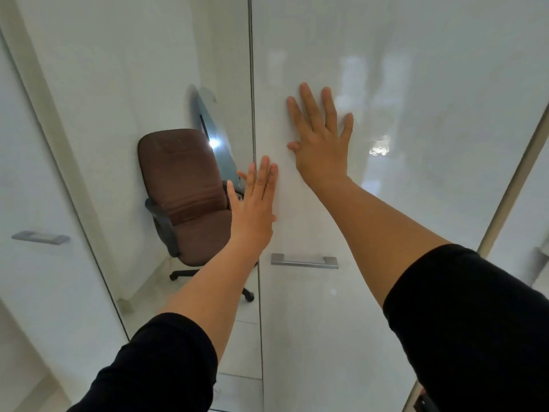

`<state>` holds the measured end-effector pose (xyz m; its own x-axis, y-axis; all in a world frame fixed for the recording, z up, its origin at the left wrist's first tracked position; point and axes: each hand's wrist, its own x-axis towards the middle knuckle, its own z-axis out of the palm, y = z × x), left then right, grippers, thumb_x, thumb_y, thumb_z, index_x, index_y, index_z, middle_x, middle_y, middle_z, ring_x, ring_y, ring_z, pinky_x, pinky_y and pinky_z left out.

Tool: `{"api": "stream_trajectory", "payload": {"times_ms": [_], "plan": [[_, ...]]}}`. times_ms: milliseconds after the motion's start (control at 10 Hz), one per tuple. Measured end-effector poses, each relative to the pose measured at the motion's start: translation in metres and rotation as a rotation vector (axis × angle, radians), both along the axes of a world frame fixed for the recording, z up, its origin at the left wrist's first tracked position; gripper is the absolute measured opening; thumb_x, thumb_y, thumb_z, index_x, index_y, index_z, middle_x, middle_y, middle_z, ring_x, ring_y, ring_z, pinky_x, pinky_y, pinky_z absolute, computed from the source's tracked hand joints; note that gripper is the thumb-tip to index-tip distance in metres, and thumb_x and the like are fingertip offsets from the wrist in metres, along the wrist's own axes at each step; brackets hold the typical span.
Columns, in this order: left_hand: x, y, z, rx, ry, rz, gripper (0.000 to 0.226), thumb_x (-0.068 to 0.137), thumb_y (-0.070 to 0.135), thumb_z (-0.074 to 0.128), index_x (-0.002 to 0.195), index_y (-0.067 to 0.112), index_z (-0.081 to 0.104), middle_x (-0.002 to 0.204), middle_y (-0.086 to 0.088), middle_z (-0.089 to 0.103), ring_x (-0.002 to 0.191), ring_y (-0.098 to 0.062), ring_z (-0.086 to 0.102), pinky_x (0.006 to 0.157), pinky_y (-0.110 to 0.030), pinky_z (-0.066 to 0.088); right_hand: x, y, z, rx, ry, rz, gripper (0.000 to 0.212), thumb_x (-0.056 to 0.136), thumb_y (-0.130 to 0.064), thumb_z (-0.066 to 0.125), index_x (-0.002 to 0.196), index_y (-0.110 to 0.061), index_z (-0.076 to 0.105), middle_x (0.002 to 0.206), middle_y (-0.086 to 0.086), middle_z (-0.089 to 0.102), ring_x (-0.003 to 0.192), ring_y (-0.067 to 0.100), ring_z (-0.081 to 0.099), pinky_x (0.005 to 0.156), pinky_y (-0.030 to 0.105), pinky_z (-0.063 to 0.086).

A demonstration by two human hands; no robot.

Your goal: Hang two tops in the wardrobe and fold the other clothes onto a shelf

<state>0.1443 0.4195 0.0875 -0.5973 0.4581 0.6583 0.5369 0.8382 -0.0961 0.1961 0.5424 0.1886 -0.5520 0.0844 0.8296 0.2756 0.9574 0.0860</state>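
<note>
A glossy white wardrobe door [401,203] fills the right half of the view, with a metal bar handle [304,261] low on it. My right hand [322,138] lies flat on the door with fingers spread, above the handle. My left hand [254,209] has straight fingers together and touches the door's left edge [256,114], lower than the right hand. Both sleeves are black. No clothes or hangers are in view, and the wardrobe's inside is hidden behind the door.
A brown office chair [187,197] with grey armrests stands on the floor left of the door's edge, in a corner. Another white door [44,203] with a metal handle [40,237] is at the far left. A vertical metal strip [511,185] runs along the right.
</note>
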Motion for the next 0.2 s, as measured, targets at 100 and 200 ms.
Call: {"api": "stream_trajectory", "payload": {"times_ms": [100, 200], "plan": [[0.015, -0.007, 0.005, -0.016, -0.066, -0.012, 0.1, 0.089, 0.034, 0.059, 0.147, 0.018, -0.021, 0.153, 0.0, -0.032, 0.144, -0.025, -0.021, 0.111, -0.057, -0.006, 0.016, -0.021, -0.023, -0.134, -0.075, 0.022, 0.073, 0.094, -0.036, 0.05, 0.152, -0.025, 0.006, 0.161, 0.0, -0.003, 0.148, 0.024, -0.004, 0.113, 0.059, 0.002], [0.036, -0.037, -0.039, -0.001, -0.196, -0.08, 0.082, 0.092, 0.031, 0.051, 0.152, 0.021, -0.004, 0.158, 0.002, -0.017, 0.144, -0.023, -0.021, 0.113, -0.058, -0.004, 0.049, -0.038, -0.1, -0.337, -0.168, 0.112, 0.07, 0.094, -0.032, 0.049, 0.151, -0.028, 0.009, 0.16, -0.001, 0.006, 0.147, 0.021, 0.012, 0.114, 0.055, 0.01]]}}
